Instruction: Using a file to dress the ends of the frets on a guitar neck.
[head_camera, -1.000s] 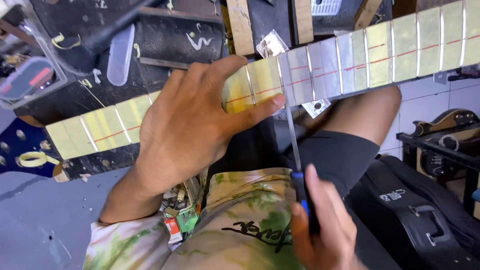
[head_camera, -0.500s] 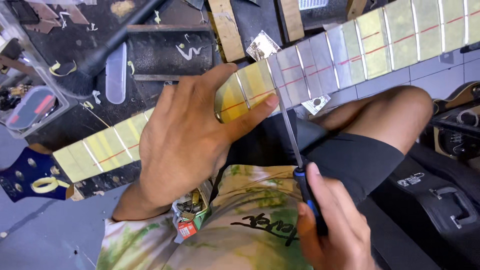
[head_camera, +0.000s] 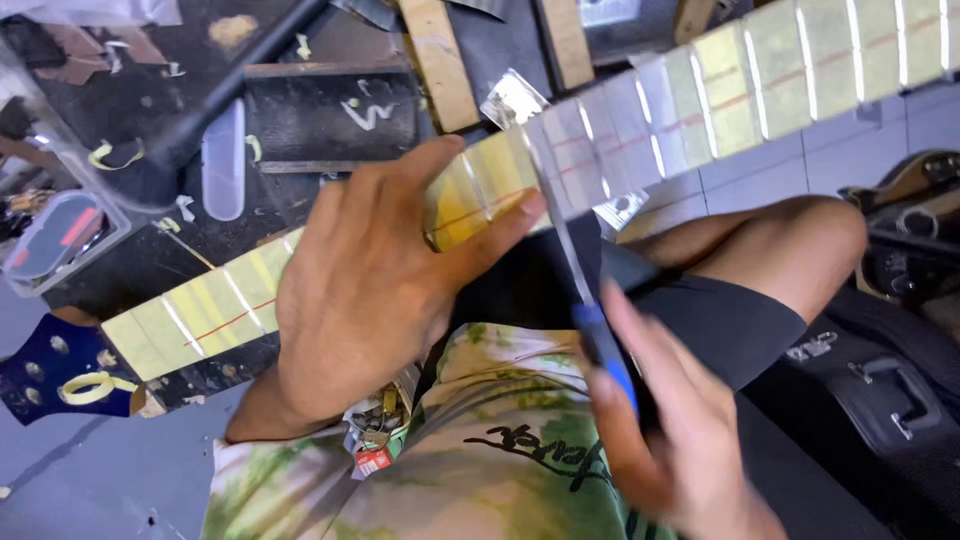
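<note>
The left hand (head_camera: 365, 300) lies flat across a guitar neck (head_camera: 560, 160) whose fretboard is masked with yellowish tape between bright metal frets. Its fingers are spread apart and pressed down on the board, the thumb stretched along the near edge toward the right. The neck runs from a dark blue headstock (head_camera: 50, 370) at the near left up to the far right of the scene, resting over the person's lap. The right hand (head_camera: 670, 440) sits near and to the right, its fingers closed around the blue and black handle of a thin metal file (head_camera: 565, 250); the blade reaches up and meets the neck's near edge just beside the left thumb tip.

The main risk, as I judge it, is the blade's closeness to that thumb: a slip or a stroke that runs too far could drive the metal into the thumb. The right hand shows motion blur, so the tool is likely moving fast, which makes a skid off the fret end more probable. If the blade rides up over the tape it could tear the masking and scratch the wood beneath. The neck is held only by the left palm and the knee (head_camera: 820, 225) below it, so a hard push might roll or shift it and spoil the stroke. Beyond the neck a cluttered dark table (head_camera: 300, 120) holds wood strips and scraps, and a black case (head_camera: 880, 400) lies at the right
</note>
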